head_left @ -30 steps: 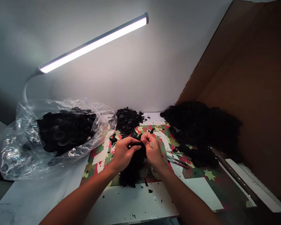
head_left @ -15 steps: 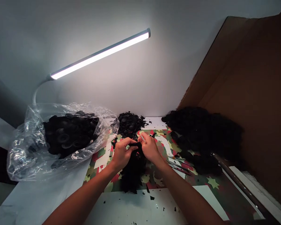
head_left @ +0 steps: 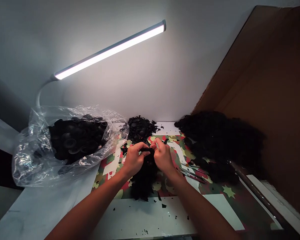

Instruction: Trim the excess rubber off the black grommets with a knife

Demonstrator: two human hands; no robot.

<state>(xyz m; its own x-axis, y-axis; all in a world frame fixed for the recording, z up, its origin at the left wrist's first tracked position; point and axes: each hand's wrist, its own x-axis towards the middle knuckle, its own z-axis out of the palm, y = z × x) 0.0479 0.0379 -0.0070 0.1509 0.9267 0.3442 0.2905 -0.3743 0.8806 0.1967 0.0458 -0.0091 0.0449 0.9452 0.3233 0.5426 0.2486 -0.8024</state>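
A small black piece [head_left: 146,150] is pinched between the thumb and forefinger of the left hand [head_left: 135,158], and is held above the middle of a camouflage-patterned sheet [head_left: 215,188]. The fingers of the right hand [head_left: 162,156] are drawn narrowly together just beside the piece; whether it is gripped by them too cannot be told. Below and between the 2 hands, a dark pile [head_left: 142,185] is spread over the sheet, and its front edge is bordered by loose scraps [head_left: 164,206] on the white table [head_left: 130,218]. Behind the hands, a heap of black bits [head_left: 140,128] is gathered near the wall [head_left: 180,76]. To the left, black rings and discs [head_left: 75,138] are held in a clear plastic bag [head_left: 27,163]. To the right, thin metal tools [head_left: 193,176] are laid near a large black pile [head_left: 222,143], which is backed by cardboard [head_left: 265,76]. The wall is lit by a long lamp [head_left: 111,50].
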